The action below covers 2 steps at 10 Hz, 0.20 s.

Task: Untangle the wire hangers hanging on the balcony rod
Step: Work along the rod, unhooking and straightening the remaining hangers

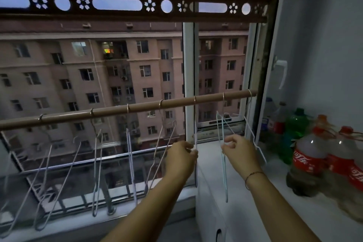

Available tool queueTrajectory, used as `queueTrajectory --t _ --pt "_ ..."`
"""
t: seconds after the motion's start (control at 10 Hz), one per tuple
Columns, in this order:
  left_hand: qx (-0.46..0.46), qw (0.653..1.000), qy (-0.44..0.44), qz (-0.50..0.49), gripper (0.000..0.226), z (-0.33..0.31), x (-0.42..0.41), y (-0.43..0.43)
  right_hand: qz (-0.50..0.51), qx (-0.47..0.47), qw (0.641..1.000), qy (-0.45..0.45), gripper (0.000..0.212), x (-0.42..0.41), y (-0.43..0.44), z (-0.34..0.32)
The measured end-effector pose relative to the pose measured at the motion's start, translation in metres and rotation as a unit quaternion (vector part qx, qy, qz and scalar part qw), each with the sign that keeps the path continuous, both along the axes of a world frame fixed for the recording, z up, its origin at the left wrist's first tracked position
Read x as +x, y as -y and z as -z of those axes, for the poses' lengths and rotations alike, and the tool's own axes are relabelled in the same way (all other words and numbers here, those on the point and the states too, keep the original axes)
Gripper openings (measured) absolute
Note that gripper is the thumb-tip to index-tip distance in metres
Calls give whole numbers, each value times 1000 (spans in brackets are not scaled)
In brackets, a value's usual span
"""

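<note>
A brown balcony rod (110,110) slants across the window, with several thin white wire hangers hooked on it. My left hand (179,158) pinches one white hanger (195,135) hanging near the window post. My right hand (238,151) pinches a pale blue-green hanger (224,173) just to its right. Another white hanger (253,135) hangs at the rod's right end, close to my right hand. Further left, more hangers (98,173) dangle apart from each other, angled at different tilts.
On the right ledge stand two cola bottles (308,161), a green bottle (294,133) and other bottles behind. A white window handle (281,72) sticks out above them. A brown perforated drying rack (137,4) spans overhead. A white appliance top (245,212) lies below my hands.
</note>
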<state>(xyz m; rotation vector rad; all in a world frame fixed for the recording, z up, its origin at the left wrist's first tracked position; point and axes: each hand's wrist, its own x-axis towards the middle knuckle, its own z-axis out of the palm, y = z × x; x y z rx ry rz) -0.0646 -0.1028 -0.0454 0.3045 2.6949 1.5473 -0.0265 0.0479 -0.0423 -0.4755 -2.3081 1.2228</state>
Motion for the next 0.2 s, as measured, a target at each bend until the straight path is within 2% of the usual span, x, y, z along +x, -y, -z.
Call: queueTrajectory --t 0.1,0.2 --pt "12 1000 7 -9 33 1 3 -10 -4 5 1000 5 19 -1 -10 2" --pt "14 999 -43 -24 36 -6 12 -12 17 20 1000 0 25 -3 -15 3"
